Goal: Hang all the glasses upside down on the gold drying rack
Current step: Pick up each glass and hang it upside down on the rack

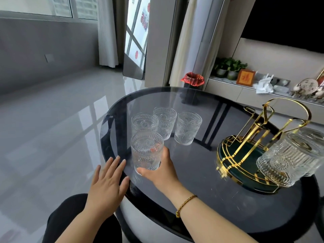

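Note:
My right hand [160, 170] grips an upright embossed clear glass [146, 151] near the table's left edge. Three more upright glasses stand behind it: one [144, 122] just behind, one [164, 121] further back, one [188, 128] to the right. The gold drying rack [263, 127] with a dark green base stands at the right of the table. Two glasses hang upside down on its near prongs, a front one [284, 158] and one [312, 148] behind it. My left hand [107, 185] lies flat and open on the table's edge, left of the held glass.
The round dark glass table [201, 181] has its near-left rim under my left hand. A red-lined bin [192, 79] stands on the floor beyond the table. A shelf with plants and ornaments [245, 78] runs along the back right. My dark-clothed knee [73, 216] shows below.

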Available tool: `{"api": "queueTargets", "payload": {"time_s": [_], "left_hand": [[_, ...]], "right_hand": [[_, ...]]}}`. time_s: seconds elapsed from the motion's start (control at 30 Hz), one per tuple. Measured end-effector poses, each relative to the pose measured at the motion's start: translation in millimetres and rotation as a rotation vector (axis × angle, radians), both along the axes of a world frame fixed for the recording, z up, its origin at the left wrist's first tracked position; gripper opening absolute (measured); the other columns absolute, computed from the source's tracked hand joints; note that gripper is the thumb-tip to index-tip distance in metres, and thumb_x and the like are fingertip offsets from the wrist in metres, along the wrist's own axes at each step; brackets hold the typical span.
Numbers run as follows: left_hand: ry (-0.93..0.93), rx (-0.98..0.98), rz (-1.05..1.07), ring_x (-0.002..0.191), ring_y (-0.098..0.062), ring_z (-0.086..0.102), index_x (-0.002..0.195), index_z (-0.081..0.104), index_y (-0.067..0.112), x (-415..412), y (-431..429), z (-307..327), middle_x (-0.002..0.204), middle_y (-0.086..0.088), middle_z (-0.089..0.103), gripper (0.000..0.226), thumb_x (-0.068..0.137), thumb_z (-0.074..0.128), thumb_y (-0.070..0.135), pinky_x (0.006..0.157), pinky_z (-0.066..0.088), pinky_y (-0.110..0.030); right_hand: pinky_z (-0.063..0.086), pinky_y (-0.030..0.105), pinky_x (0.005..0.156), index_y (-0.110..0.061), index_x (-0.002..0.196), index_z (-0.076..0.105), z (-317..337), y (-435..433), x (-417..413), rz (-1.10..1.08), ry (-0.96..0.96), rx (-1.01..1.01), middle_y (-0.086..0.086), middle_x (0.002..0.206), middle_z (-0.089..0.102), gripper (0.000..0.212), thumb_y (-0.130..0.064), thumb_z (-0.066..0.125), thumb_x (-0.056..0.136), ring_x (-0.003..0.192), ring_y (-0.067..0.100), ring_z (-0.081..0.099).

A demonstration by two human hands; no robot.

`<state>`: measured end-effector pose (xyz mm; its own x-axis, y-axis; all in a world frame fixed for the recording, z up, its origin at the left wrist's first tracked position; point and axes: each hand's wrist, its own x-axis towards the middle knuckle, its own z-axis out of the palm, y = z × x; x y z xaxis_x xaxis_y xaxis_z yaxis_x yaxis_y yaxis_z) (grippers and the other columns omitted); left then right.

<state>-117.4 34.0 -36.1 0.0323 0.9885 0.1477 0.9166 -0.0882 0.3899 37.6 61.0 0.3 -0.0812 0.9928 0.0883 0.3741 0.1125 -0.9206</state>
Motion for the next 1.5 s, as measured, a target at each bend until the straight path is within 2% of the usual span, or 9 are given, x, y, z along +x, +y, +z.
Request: {"api": "queueTargets", "payload": {"time_s": [0.2,0.4,0.5,0.7,0.8,1.07,1.2,1.33,1.5], "left_hand": [[-0.105,0.157,-0.028,0.125,-0.03,0.045,0.114,0.059,0.008,20.5,-7.7,21.8,0.125,-0.013,0.06,0.074,0.078,0.019,0.059,0.109,0.02,-0.046],[-0.094,0.185,-0.279,0.105,-0.037,0.061,0.1,0.067,0.006,78.1,-5.2,38.0,0.11,-0.016,0.068,0.09,0.086,0.0,0.064,0.098,0.04,-0.04],[-0.037,0.111,-0.348,0.097,-0.033,0.066,0.098,0.068,0.008,99.7,0.8,41.2,0.106,-0.015,0.07,0.085,0.089,0.0,0.058,0.085,0.05,-0.039],[0.047,0.03,-0.403,0.139,-0.012,0.015,0.138,0.025,0.026,114.7,24.2,18.9,0.152,0.004,0.02,0.054,0.091,0.038,0.05,0.114,0.009,-0.03],[0.051,0.01,-0.396,0.137,-0.018,0.024,0.132,0.039,0.022,115.1,22.6,16.0,0.147,-0.002,0.034,0.052,0.089,0.042,0.051,0.113,0.016,-0.036],[-0.005,0.076,-0.385,0.108,-0.034,0.06,0.1,0.068,0.011,116.0,18.0,24.5,0.112,-0.014,0.068,0.062,0.071,0.034,0.054,0.093,0.044,-0.05],[-0.051,0.064,-0.384,0.132,-0.023,0.037,0.122,0.054,0.018,116.4,20.0,19.2,0.138,-0.006,0.048,0.045,0.084,0.06,0.041,0.111,0.023,-0.039],[-0.06,0.099,-0.373,0.13,-0.026,0.04,0.118,0.057,0.015,116.7,20.9,13.8,0.134,-0.009,0.052,0.045,0.078,0.068,0.035,0.109,0.026,-0.042],[-0.052,0.085,-0.397,0.138,-0.015,0.023,0.13,0.041,0.026,115.1,22.8,8.4,0.147,0.003,0.034,0.048,0.087,0.05,0.047,0.114,0.012,-0.032]], "right_hand": [[0.031,-0.003,0.083,-0.032,0.123,0.029,45.5,-23.2,42.6,0.024,-0.065,0.084,-0.019,0.116,0.042,0.084,-0.029,0.077,0.054,0.11,0.0,0.041],[0.038,0.016,0.086,-0.043,0.124,0.026,139.9,-51.7,141.0,-0.054,-0.348,0.127,-0.016,0.118,0.044,0.089,-0.031,0.078,0.053,0.106,0.002,0.046],[0.034,0.005,0.067,-0.052,0.104,0.03,188.5,-65.8,183.1,-0.128,-0.647,0.132,-0.022,0.106,0.039,0.071,-0.046,0.072,0.046,0.093,0.001,0.043],[0.032,0.018,0.066,-0.059,0.094,0.036,263.9,-64.9,222.0,-0.157,-1.057,0.106,-0.026,0.097,0.046,0.062,-0.051,0.069,0.041,0.088,0.007,0.045],[0.03,0.023,0.075,-0.041,0.115,0.038,272.6,-48.8,222.6,-0.129,-1.224,0.021,-0.022,0.102,0.039,0.076,-0.047,0.073,0.048,0.094,0.006,0.039],[0.033,0.029,0.05,-0.031,0.098,0.03,259.7,-9.6,206.2,0.022,-1.409,-0.18,0.003,0.075,0.056,0.065,-0.039,0.077,0.054,0.06,0.013,0.046],[0.031,0.025,0.05,-0.027,0.108,0.035,250.4,3.6,198.2,0.057,-1.428,-0.21,-0.005,0.07,0.049,0.066,-0.038,0.076,0.058,0.063,0.009,0.044],[0.037,0.029,0.06,-0.022,0.117,0.037,231.5,14.1,199.3,0.1,-1.385,-0.258,-0.003,0.089,0.051,0.071,-0.037,0.076,0.06,0.069,0.006,0.044],[0.031,0.024,0.05,-0.02,0.116,0.032,207.7,19.8,204.1,0.069,-1.309,-0.258,-0.006,0.077,0.044,0.074,-0.036,0.076,0.06,0.062,0.008,0.042]]}}
